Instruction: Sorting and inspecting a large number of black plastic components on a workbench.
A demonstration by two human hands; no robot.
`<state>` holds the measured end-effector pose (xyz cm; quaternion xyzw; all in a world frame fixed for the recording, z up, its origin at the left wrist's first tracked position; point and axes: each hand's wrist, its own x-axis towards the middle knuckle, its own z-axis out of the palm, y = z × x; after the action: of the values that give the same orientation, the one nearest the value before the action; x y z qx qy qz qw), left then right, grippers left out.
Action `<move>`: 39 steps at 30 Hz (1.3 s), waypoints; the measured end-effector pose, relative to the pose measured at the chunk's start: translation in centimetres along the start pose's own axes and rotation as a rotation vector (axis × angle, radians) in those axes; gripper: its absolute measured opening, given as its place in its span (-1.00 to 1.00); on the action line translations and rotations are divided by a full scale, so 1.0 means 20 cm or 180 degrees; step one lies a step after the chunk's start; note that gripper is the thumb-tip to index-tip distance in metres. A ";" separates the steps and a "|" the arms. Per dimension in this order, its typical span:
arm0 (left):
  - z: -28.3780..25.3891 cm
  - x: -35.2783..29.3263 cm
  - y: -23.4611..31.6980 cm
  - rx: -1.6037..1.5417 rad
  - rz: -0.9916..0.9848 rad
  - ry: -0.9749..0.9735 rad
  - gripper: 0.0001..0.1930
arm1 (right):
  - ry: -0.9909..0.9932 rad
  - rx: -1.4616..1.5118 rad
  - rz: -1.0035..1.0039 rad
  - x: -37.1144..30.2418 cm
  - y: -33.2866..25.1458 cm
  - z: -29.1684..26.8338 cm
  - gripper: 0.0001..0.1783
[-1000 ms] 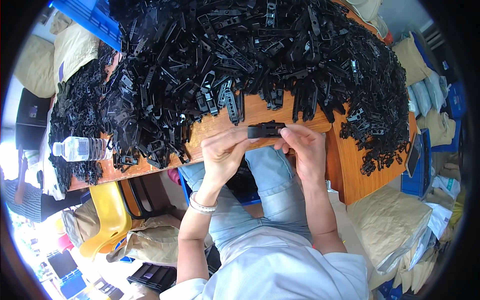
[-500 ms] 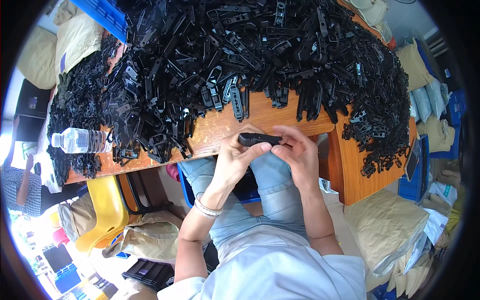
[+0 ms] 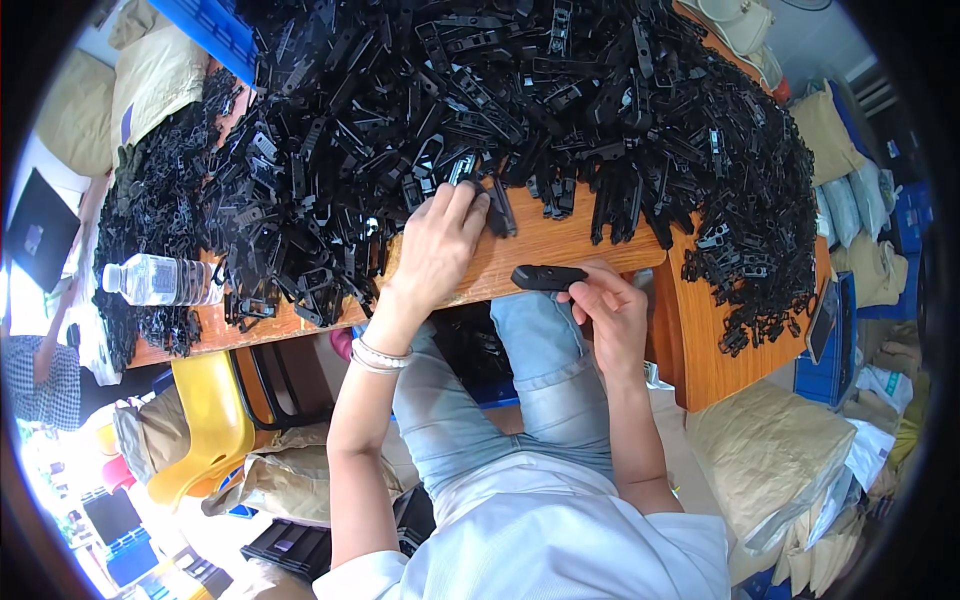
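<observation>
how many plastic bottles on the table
1: the clear plastic bottle, toward the left end of the wooden table, among black plastic parts; others may be hidden.

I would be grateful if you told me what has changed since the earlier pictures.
The left hand has let go of the black part and moved forward to the near edge of the pile of black pieces, its fingers at the pieces there. The right hand now holds the part alone. The clear bottle and yellow chair stayed put.
</observation>
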<state>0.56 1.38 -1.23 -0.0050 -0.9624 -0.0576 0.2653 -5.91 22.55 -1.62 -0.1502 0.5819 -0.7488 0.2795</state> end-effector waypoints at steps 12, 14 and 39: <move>-0.15 -0.04 0.15 -0.3913 -0.2226 -0.0999 -0.74 | -0.0273 -0.0895 -0.0884 0.03 0.00 0.01 -0.76; -0.17 -0.04 0.17 -0.3822 -0.1956 -0.0949 -0.69 | -0.0270 -0.0983 -0.1043 0.03 0.01 0.02 -0.77; -0.21 -0.15 0.36 -0.3281 -0.2227 -0.0519 -0.59 | -0.0062 -0.1015 -0.1262 -0.06 0.05 0.10 -0.75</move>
<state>5.46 8.14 1.59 0.1787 -0.7728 -0.5970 0.1200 -3.64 21.50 -1.82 -0.3109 0.6491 -0.6862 0.1055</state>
